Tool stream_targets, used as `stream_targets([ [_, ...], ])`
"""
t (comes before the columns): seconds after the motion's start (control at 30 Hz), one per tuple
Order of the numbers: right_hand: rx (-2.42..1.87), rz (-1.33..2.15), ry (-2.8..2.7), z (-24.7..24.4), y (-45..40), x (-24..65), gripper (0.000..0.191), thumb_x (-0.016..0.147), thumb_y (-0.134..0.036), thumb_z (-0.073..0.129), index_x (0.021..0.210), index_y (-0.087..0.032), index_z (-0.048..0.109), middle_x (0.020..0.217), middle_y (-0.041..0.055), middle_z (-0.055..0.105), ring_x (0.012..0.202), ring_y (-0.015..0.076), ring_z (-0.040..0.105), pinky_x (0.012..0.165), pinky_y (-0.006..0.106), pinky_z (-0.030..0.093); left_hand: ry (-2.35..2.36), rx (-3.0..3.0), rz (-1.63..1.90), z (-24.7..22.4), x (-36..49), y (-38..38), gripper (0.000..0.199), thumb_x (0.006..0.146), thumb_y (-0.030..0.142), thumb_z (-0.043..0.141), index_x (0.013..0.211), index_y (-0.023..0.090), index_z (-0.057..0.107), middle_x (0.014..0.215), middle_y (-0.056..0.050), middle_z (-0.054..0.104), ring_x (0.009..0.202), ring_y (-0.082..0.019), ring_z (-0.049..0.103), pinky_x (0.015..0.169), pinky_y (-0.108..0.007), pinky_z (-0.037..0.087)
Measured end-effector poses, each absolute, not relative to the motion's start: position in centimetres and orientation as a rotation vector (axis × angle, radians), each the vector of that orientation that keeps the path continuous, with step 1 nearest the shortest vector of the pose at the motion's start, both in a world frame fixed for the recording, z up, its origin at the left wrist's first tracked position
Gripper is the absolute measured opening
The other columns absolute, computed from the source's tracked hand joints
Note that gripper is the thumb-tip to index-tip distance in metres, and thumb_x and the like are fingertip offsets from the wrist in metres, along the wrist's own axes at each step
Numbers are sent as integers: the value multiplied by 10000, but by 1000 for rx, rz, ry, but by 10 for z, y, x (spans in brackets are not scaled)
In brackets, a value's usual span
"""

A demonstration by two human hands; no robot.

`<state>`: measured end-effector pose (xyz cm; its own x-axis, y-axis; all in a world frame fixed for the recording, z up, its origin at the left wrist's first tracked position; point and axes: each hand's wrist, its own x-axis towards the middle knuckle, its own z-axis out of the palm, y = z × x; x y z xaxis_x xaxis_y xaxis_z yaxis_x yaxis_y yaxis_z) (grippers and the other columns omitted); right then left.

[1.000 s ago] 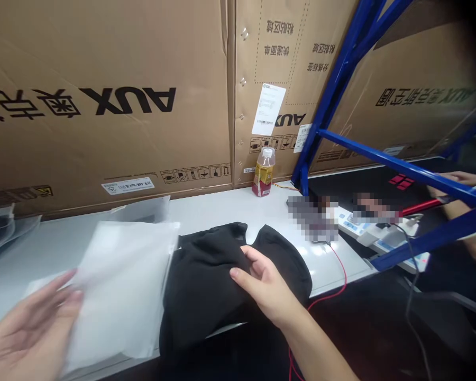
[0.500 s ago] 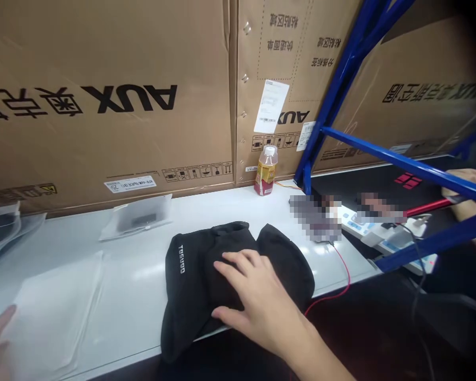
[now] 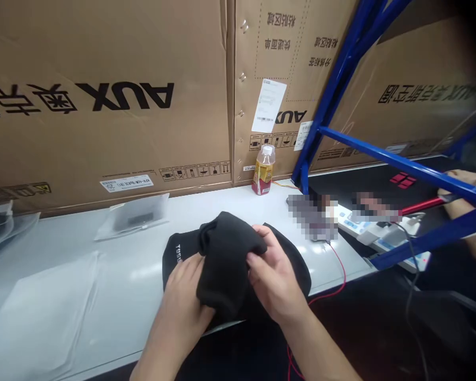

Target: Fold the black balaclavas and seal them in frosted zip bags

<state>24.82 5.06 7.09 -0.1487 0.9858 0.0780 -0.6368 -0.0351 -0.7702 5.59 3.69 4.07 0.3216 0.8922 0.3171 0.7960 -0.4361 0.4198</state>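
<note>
A folded piece of black cloth [image 3: 226,264] is held up between my hands over the front of the white tabletop. My left hand [image 3: 184,299] is closed on its lower left side, with the thumb under it. Pinching the right edge between thumb and fingers is my right hand [image 3: 273,278]. Beneath lies more black fabric [image 3: 188,241] with white lettering, partly covered by my left hand. I cannot tell whether the raised piece is joined to it.
Clear plastic bags [image 3: 43,312] lie at left, another bag [image 3: 133,217] farther back. A drink bottle [image 3: 264,172] stands before cardboard boxes [image 3: 150,47]. At right are a blurred phone-like item [image 3: 313,217], red cable [image 3: 341,264], blue rack [image 3: 400,159], power strips and another person's hand [image 3: 464,196].
My left hand has come from the plastic bags at left to the black cloth. My right hand, earlier spread flat on the fabric, now pinches it. A folded part has been lifted.
</note>
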Motion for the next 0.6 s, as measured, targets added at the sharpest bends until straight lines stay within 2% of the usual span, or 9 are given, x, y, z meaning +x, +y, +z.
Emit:
stream_targets([
  [0.1, -590, 1574, -609, 64, 53, 265, 481, 924, -299, 787, 1346, -341, 560, 1220, -3, 739, 979, 156, 736, 834, 272, 609, 1532, 2402, 649, 38, 52, 43, 311, 1012, 181, 456, 1192, 300, 680, 1037, -23, 758, 1001, -251, 731, 1050, -530, 540],
  [0.13, -595, 1569, -562, 61, 54, 270, 512, 923, -289, 787, 1375, -339, 550, 1276, 1, 731, 1049, 154, 731, 900, 274, 602, 1526, 2404, 621, 36, 51, 43, 276, 1036, 215, 459, 1154, 304, 692, 1037, -15, 758, 982, -245, 734, 1015, -511, 558],
  [0.2, -599, 1559, -494, 56, 55, 276, 550, 919, -281, 791, 1405, -331, 539, 1358, 8, 707, 1156, 149, 706, 994, 272, 573, 1526, 2414, 590, 34, 52, 41, 247, 1041, 361, 550, 1255, 323, 667, 1210, -28, 743, 1115, -276, 715, 1009, -506, 565],
  [0.33, -662, 1562, -509, 47, 52, 265, 534, 957, -349, 737, 1426, -338, 482, 1368, 34, 703, 1172, 198, 714, 995, 368, 593, 1497, 2407, 654, 38, 68, 34, 964, 860, 620, 774, 1641, 336, 285, 1584, -103, 538, 1449, -387, 517, 1236, -670, 338],
  [0.37, -697, 1560, -569, 45, 50, 259, 512, 977, -386, 700, 1427, -334, 462, 1343, 49, 712, 1160, 224, 723, 970, 404, 609, 1470, 2376, 711, 42, 74, 33, 1014, 869, 594, 778, 1668, 341, 208, 1617, -110, 501, 1472, -386, 494, 1251, -669, 318],
  [0.43, -821, 1487, -782, 41, 44, 250, 429, 1030, -449, 572, 1413, -310, 438, 1289, 88, 726, 1138, 271, 738, 917, 457, 637, 1402, 2288, 865, 51, 82, 31, 831, 984, 424, 674, 1669, 369, 207, 1601, -90, 510, 1447, -333, 531, 1220, -576, 416],
  [0.5, -955, 1322, -970, 38, 37, 246, 367, 1058, -418, 480, 1402, -301, 424, 1337, 117, 689, 1231, 294, 698, 971, 496, 624, 1356, 2224, 1009, 62, 85, 31, 610, 1044, 227, 501, 1617, 380, 363, 1426, -68, 618, 1277, -251, 652, 1050, -405, 570],
  [0.53, -1019, 1185, -1066, 38, 33, 247, 380, 1055, -363, 473, 1425, -305, 405, 1413, 129, 638, 1324, 302, 639, 1041, 525, 590, 1354, 2221, 1052, 68, 86, 31, 576, 1042, 165, 438, 1577, 375, 446, 1291, -60, 653, 1150, -216, 693, 944, -341, 600],
  [0.6, -1088, 845, -1336, 41, 26, 254, 576, 999, -206, 513, 1528, -334, 322, 1593, 134, 461, 1513, 324, 440, 1175, 604, 468, 1390, 2268, 1071, 77, 85, 32, 567, 1032, 119, 390, 1523, 358, 543, 1103, -49, 638, 954, -179, 693, 797, -284, 593],
])
